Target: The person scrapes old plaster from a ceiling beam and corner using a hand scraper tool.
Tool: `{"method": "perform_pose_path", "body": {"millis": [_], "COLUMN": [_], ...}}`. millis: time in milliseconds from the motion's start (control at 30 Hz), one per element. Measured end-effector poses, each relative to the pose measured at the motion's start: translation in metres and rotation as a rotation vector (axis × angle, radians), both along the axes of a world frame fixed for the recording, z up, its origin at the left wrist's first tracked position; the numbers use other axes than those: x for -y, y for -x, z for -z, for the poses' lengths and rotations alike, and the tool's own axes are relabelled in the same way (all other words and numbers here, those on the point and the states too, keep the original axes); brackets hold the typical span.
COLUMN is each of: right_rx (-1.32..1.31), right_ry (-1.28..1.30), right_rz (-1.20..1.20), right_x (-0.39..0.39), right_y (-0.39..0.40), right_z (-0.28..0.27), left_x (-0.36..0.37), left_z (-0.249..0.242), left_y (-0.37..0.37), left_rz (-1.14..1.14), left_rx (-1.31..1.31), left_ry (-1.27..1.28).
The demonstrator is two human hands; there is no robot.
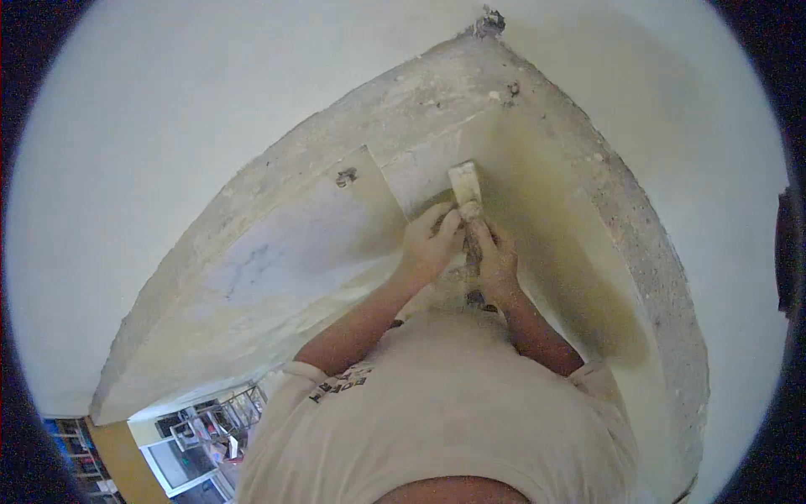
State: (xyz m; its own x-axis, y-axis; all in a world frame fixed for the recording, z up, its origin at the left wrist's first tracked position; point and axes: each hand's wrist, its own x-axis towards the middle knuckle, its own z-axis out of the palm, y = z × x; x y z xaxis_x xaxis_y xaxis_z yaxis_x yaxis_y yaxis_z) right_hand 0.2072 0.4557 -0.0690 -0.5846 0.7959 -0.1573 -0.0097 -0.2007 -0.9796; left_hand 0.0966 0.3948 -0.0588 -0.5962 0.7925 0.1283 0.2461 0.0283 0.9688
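Note:
My right hand (pixel 497 262) is wrapped around the handle of a putty knife (pixel 466 185), whose pale, plaster-smeared blade points away from me. Close against the neck of the knife, on its left side, is my left hand (pixel 430 242). Its fingers are curled with thumb and fingertips drawn together; I cannot tell what is between them. Both hands are in front of my body, over a pale smoothed surface (pixel 420 172) with a straight edge on its left.
A rough bare-cement band (pixel 336 126) arches around the work area, with painted wall (pixel 210 76) beyond. A small dark hole (pixel 346 177) marks the surface at left. Shelves (pixel 80 454) and a white-framed window (pixel 178 462) appear at lower left; a dark object (pixel 785 252) is far right.

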Motion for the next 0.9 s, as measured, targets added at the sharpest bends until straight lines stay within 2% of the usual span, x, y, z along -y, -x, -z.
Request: {"method": "perform_pose_path", "body": {"millis": [100, 133, 167, 200, 267, 300, 367, 400, 467, 500, 567, 600, 667, 700, 767, 900], "right_rx": [-0.075, -0.015, 0.046, 0.05, 0.002, 0.011, 0.302, 0.312, 0.239, 0.247, 0.046, 0.048, 0.085, 0.084, 0.156, 0.229], "right_ry": [0.131, -0.021, -0.172, -0.176, -0.389, -0.394, -0.435, -0.436, -0.28, -0.282, -0.076, -0.078, -0.293, -0.293, -0.594, -0.477], "right_rz": [0.13, 0.09, 0.046, 0.046, 0.235, 0.23, -0.009, 0.0, -0.015, -0.007, 0.001, 0.016, -0.024, -0.01, 0.04, 0.06], "right_x": [0.009, 0.01, 0.006, 0.015, 0.032, 0.028, 0.021, 0.025, 0.039, 0.042, 0.048, 0.049, 0.048, 0.046, 0.041, 0.031], "right_y": [-0.004, -0.008, -0.007, -0.007, -0.009, -0.01, -0.016, -0.016, -0.012, -0.012, -0.008, -0.006, -0.003, -0.002, -0.003, -0.004], "right_z": [-0.009, 0.002, 0.014, 0.007, -0.015, -0.006, 0.022, 0.014, -0.009, -0.008, 0.0, 0.004, 0.014, 0.022, 0.036, 0.006], "left_x": [0.035, 0.046, 0.051, 0.063, 0.086, 0.098, 0.123, 0.13, 0.141, 0.143, 0.149, 0.151, 0.156, 0.158, 0.161, 0.161], "left_z": [0.018, 0.021, 0.027, 0.031, 0.047, 0.053, 0.05, 0.049, 0.059, 0.061, 0.061, 0.061, 0.071, 0.074, 0.07, 0.074], "left_y": [0.017, 0.018, 0.022, 0.024, 0.03, 0.031, 0.026, 0.026, 0.028, 0.025, 0.025, 0.027, 0.029, 0.029, 0.029, 0.029], "left_rz": [0.045, 0.049, 0.027, 0.005, -0.014, -0.035, -0.067, -0.1, -0.105, -0.119, -0.118, -0.127, -0.106, -0.099, -0.08, -0.064], "left_rx": [0.005, 0.01, 0.162, 0.311, 0.356, 0.398, 0.431, 0.439, 0.456, 0.465, 0.472, 0.473, 0.479, 0.489, 0.474, 0.474], "left_ry": [0.099, 0.097, 0.073, 0.045, 0.044, 0.053, 0.085, 0.116, 0.119, 0.126, 0.119, 0.113, 0.096, 0.078, 0.101, 0.149]}}
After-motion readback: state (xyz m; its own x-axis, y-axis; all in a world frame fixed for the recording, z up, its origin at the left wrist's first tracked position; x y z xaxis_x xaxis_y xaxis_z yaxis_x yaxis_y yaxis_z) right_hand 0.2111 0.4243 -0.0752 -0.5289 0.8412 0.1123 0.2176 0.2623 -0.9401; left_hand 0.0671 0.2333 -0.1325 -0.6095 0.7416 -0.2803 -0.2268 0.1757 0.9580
